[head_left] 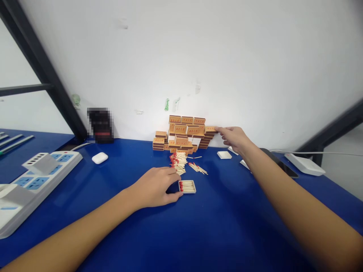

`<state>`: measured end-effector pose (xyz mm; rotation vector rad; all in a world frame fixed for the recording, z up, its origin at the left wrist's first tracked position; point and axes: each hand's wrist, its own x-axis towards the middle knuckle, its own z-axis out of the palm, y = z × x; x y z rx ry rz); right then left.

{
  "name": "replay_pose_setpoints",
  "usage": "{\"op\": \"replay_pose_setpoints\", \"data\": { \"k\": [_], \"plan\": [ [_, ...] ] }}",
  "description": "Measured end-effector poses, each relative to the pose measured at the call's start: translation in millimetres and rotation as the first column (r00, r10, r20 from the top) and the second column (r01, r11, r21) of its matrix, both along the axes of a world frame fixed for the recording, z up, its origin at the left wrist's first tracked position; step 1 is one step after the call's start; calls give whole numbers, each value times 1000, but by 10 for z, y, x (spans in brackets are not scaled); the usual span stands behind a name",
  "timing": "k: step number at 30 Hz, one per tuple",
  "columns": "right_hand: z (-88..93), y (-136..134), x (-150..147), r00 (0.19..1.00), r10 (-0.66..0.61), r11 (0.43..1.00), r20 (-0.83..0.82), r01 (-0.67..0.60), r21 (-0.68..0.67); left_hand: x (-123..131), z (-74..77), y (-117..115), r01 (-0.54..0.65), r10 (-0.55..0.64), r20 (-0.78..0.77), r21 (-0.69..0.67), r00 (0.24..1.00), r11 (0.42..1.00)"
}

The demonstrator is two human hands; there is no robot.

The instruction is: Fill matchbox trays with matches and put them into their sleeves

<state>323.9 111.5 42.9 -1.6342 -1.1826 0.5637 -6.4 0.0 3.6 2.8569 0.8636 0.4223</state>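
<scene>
With forearms nearest, left hand pinching match tray, right hand touching far-right matchbox (grip unclear), could topple stack if nudged.

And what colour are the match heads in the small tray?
The match heads are red, best seen in the head view.

Here's the white tray, lying flat, packed with red-tipped matches. Behind, an orange matchbox tops the stack.
</scene>
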Motion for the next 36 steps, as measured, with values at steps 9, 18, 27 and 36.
{"op": "replay_pose_setpoints", "data": {
  "k": [9, 18, 27, 36],
  "plan": [
    [32, -1064, -355, 899, 371, 928, -234, -370, 48, 12, 26, -36, -145, 115, 325, 68, 939, 987],
    [-269, -1428, -917, 762, 605, 787, -233, -617, 25, -5, 42, 49, -123, 66, 437, 104, 897, 987],
    [-326, -1430, -773, 769, 634, 769, -83, -638, -46, -1, 46, 85, -111, 99, 430, 2, 897, 994],
    [-403, -1482, -668, 525, 743, 644, 415, -728, -233, -92, 97, 191, -158, 179, 365, -87, 914, 984]
  ]
}}
